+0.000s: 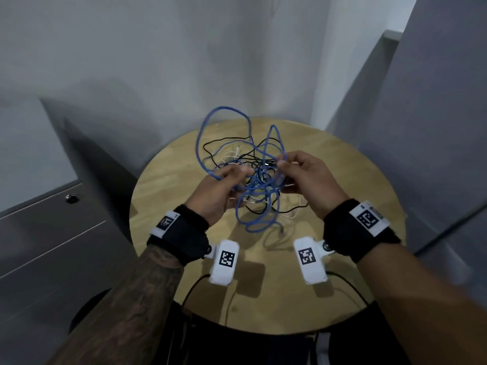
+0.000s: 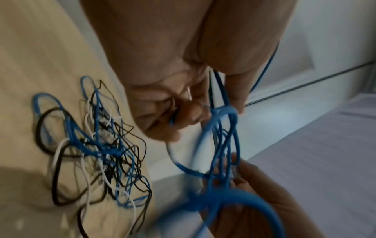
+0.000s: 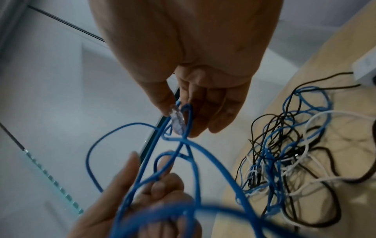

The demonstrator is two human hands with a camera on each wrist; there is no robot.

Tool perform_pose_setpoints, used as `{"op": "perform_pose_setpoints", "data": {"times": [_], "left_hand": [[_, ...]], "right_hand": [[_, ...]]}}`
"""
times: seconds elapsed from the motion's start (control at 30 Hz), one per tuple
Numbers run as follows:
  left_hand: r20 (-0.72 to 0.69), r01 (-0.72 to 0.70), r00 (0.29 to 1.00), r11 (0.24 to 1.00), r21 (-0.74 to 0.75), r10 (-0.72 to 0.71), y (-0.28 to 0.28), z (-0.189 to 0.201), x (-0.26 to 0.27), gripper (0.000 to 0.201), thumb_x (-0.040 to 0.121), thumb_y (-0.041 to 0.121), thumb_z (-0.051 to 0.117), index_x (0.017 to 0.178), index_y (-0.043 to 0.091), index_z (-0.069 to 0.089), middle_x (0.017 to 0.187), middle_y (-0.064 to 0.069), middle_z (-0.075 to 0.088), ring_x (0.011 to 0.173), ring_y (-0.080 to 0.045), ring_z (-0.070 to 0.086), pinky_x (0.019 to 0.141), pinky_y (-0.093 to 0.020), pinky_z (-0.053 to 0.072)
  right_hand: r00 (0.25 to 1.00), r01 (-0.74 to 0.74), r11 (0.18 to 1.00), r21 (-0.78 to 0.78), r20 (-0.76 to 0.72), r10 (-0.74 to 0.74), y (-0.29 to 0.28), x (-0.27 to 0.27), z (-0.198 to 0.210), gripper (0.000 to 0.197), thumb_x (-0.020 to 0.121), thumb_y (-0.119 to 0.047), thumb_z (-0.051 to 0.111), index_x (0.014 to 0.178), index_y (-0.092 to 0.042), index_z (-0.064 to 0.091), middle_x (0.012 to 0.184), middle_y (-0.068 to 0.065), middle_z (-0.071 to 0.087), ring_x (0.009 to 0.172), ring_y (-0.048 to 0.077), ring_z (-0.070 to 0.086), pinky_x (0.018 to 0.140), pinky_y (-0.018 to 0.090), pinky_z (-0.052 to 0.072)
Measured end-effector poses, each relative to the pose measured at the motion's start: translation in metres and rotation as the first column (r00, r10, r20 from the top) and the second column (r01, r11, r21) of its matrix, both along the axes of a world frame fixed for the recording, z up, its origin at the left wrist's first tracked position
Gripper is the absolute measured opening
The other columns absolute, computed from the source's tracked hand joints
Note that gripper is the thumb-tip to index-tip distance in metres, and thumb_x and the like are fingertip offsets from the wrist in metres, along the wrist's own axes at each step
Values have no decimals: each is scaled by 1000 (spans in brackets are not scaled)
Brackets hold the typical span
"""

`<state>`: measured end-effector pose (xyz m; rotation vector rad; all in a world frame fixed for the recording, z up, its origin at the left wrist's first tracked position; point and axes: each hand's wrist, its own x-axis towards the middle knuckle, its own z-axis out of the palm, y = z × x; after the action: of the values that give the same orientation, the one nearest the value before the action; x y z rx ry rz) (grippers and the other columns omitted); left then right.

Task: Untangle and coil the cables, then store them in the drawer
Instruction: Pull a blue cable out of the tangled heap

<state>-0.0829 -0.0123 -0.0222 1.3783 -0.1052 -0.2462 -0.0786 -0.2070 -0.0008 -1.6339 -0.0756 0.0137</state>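
I see the cables (image 1: 253, 177) as one loose knot of blue, black and white strands, part of it lifted between my hands and the rest heaped on the round wooden worktop (image 1: 168, 185). The blue cable (image 1: 224, 119) is the thickest; its big loops stand up above the far rim of the worktop, and more of it hangs down in a loop toward me. From the left wrist view, the heap on the wood is thin black and white strands threaded through blue ones. My left hand (image 1: 224, 189) is curled round several blue strands, fingers closed on them. My right hand (image 1: 307, 177) pinches the blue cable's clear plug (image 3: 178, 120) between thumb and fingertips, the other fingers loosely bent. The hands are close together, level, above the middle of the worktop. A grey drawer cabinet (image 1: 47, 233) stands to my left.
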Motion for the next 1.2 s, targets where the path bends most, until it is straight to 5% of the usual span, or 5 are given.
{"op": "perform_pose_setpoints", "data": {"times": [0.3, 0.5, 0.63, 0.83, 1.2], "left_hand": [[99, -138, 985, 989, -54, 143, 42, 13, -11, 22, 97, 3, 46, 110, 8, 63, 58, 6, 30, 45, -8, 26, 49, -23, 34], [84, -155, 984, 988, -7, 155, 34, 19, -15, 25, 97, 2, 42, 97, 15, 64, 70, -2, 45, 42, -7, 22, 43, -19, 13], [147, -90, 986, 991, 99, 75, 19, 20, -16, 19, 98, 2, 45, 95, 15, 59, 67, -3, 53, 41, -8, 25, 41, -16, 19], [335, -42, 941, 964, 264, -51, -5, 21, -24, 10, 95, -7, 50, 102, -2, 56, 67, -14, 59, 48, -3, 51, 50, -11, 39], [143, -28, 990, 953, 301, -17, 17, 18, -17, 43, 97, 38, 53, 70, 4, 56, 42, 3, 32, 38, -13, 26, 49, -26, 28]], "right_hand": [[953, 301, 934, 190, -94, -288, -66, 13, 9, 21, 97, -11, 56, 80, -22, 60, 53, -7, 52, 43, 9, 51, 57, 31, 49], [1000, -21, 987, -157, 9, 23, -67, -2, 16, 41, 79, -13, 66, 116, -32, 67, 126, -12, 66, 122, 8, 58, 106, 30, 40], [953, 49, 969, -243, 302, 28, -27, -8, 16, 35, 94, -15, 65, 128, -22, 61, 131, -8, 63, 124, 9, 56, 107, 29, 43], [793, -40, 523, -851, 292, 534, 10, -4, -18, 28, 90, -39, 55, 111, -26, 67, 119, -6, 66, 113, 19, 58, 95, 42, 48], [978, -89, 995, 55, 195, 76, 0, -6, 13, 12, 99, -12, 60, 88, -16, 62, 62, 0, 50, 47, 12, 47, 51, 27, 52]]}}
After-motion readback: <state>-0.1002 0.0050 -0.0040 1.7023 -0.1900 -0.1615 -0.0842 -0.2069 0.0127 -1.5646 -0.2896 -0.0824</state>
